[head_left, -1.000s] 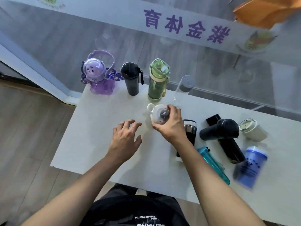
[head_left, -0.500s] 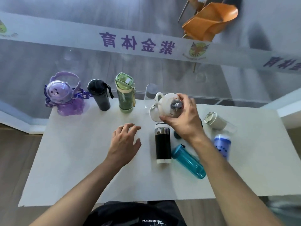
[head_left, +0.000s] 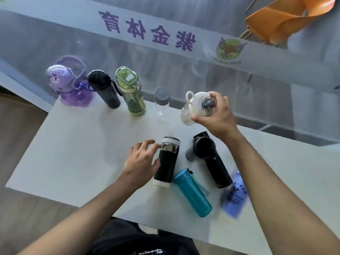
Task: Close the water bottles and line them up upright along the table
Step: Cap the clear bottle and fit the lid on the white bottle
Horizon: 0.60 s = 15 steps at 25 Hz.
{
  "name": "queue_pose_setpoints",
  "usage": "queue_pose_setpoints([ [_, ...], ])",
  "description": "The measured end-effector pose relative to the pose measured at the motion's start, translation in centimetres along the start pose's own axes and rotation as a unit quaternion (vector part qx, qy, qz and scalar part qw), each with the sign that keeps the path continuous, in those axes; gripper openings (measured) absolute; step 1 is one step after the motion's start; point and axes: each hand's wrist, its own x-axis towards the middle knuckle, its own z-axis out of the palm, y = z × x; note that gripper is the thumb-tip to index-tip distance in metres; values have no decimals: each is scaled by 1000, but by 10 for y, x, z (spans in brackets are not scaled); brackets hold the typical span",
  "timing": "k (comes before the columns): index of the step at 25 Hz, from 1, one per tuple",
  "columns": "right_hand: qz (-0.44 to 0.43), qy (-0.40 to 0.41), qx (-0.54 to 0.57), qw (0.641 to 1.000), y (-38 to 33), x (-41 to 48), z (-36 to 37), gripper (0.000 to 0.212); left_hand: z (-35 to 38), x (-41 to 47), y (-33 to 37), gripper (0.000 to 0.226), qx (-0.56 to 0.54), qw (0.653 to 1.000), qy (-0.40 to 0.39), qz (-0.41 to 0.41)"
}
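Head view, left to right:
- Four bottles stand along the table's far edge: purple, black, green, clear.
- Left hand, fingers spread, touches a lying black flask.
- Right hand grips a white bottle above the table.
- Teal, black and blue bottles lie nearby.

blue bottle blurred; orange chair cropped

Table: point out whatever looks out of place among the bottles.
Four bottles lie on their sides near the front: the black steel-collared bottle, teal bottle, black bottle and blurred blue bottle. The others stand in a row along the table back edge.
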Motion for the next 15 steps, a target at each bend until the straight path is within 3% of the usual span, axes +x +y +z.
queue_pose_setpoints([
  [7,18,-81,-8,997,49,51,45,87,28,-5,23,46,6,997,-63,-39],
  [15,18,-96,-48,994,59,62,70,85,36,24,29,48,0,995,-91,-45],
])
